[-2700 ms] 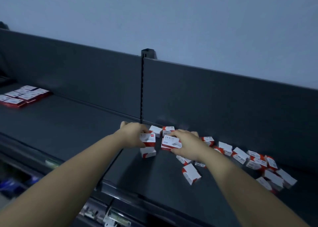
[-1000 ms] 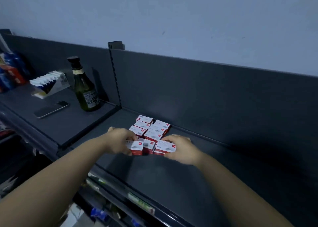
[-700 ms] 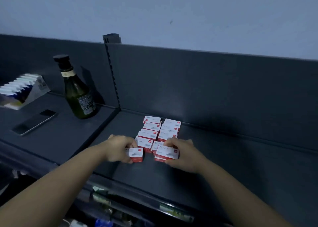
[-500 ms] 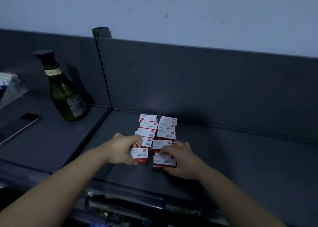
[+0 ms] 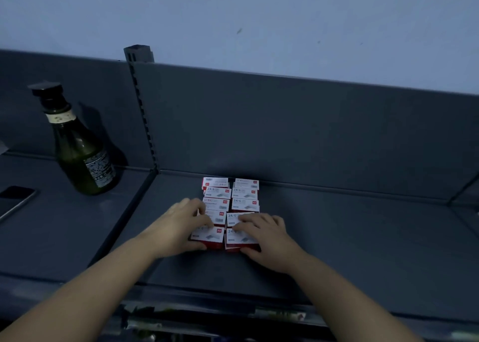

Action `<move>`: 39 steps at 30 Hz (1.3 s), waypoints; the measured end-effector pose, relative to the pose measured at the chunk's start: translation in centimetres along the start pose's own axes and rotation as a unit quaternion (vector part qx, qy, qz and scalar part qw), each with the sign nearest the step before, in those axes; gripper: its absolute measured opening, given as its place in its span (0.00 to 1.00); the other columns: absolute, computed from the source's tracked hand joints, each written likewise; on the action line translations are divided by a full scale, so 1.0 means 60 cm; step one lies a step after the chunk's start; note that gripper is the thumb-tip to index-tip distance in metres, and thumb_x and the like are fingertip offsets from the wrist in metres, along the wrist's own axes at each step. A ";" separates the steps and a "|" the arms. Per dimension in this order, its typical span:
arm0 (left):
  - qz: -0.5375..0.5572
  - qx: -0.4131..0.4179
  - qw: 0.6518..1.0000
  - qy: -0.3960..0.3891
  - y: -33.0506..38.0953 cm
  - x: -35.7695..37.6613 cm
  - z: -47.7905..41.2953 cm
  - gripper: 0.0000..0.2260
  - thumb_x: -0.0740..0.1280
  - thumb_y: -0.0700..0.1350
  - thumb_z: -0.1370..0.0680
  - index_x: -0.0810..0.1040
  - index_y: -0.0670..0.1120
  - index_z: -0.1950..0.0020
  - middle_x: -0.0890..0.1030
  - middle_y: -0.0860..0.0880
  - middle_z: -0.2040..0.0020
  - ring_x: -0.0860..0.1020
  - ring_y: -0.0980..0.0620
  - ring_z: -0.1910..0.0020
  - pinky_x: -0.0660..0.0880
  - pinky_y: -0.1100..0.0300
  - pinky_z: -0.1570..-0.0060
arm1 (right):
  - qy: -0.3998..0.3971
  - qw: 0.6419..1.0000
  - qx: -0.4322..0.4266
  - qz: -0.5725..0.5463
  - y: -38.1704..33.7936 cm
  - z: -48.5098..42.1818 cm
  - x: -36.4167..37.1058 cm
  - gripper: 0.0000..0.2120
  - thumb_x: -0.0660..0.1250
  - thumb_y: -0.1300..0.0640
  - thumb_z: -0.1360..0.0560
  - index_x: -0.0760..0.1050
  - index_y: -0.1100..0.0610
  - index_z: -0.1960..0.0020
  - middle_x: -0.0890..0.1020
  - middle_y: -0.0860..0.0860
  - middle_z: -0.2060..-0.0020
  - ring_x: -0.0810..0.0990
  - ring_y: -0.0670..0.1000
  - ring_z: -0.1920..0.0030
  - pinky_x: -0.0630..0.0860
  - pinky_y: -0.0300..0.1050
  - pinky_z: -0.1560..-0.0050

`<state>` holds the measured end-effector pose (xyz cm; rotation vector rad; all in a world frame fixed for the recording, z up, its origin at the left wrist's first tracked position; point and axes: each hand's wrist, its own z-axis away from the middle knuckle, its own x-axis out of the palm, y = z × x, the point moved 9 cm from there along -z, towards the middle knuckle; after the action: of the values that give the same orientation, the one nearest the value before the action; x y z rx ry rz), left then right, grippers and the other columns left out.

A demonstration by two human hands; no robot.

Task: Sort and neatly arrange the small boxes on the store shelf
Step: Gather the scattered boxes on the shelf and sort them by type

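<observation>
Small red-and-white boxes (image 5: 230,197) lie in two neat columns on the dark grey shelf (image 5: 350,238), running from the back panel towards me. My left hand (image 5: 178,226) grips the front box of the left column (image 5: 211,235), fingers over its top and thumb at its near side. My right hand (image 5: 267,234) holds the front box of the right column (image 5: 239,239) the same way, fingers spread over its top and over the box behind it. Both front boxes rest on the shelf, nearly in line with their columns.
A green glass bottle (image 5: 80,157) stands on the neighbouring shelf section to the left, with a dark phone (image 5: 15,199) lying flat beside it. A slotted upright post (image 5: 141,103) divides the sections. A price rail (image 5: 207,313) runs along the shelf's front edge.
My hands carried two boxes from a loose pile to this arranged block. In the last second they set both at the front of the two columns and drew them closer together.
</observation>
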<state>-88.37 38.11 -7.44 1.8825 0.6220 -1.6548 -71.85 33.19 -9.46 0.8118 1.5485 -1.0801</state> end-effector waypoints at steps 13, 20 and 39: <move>0.118 -0.115 0.985 -0.060 0.009 -0.005 -0.052 0.38 0.46 0.71 0.25 0.35 0.55 0.22 0.37 0.61 0.23 0.32 0.62 0.26 0.34 0.52 0.25 | -0.027 0.995 0.094 -0.029 0.039 0.032 -0.032 0.27 0.53 0.45 0.17 0.51 0.46 0.20 0.48 0.41 0.20 0.43 0.45 0.21 0.39 0.55 0.22; 0.076 -0.131 0.986 -0.070 0.057 -0.009 -0.102 0.35 0.48 0.66 0.21 0.36 0.52 0.21 0.35 0.58 0.23 0.34 0.57 0.24 0.35 0.49 0.25 | -0.014 0.989 0.147 0.000 0.126 0.065 -0.096 0.28 0.51 0.49 0.17 0.47 0.50 0.19 0.45 0.44 0.20 0.40 0.46 0.21 0.37 0.50 0.22; 0.078 -0.123 0.989 -0.041 0.470 -0.008 -0.250 0.31 0.53 0.52 0.18 0.41 0.47 0.20 0.41 0.50 0.20 0.39 0.52 0.22 0.41 0.52 0.23 | 0.010 0.977 0.211 0.022 0.382 0.399 -0.258 0.28 0.50 0.49 0.16 0.45 0.51 0.19 0.47 0.45 0.20 0.43 0.49 0.20 0.41 0.51 0.21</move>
<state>-58.70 27.33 -2.77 1.6358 0.5987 -1.4757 -38.83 19.75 -1.20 1.1390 1.3274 -1.3950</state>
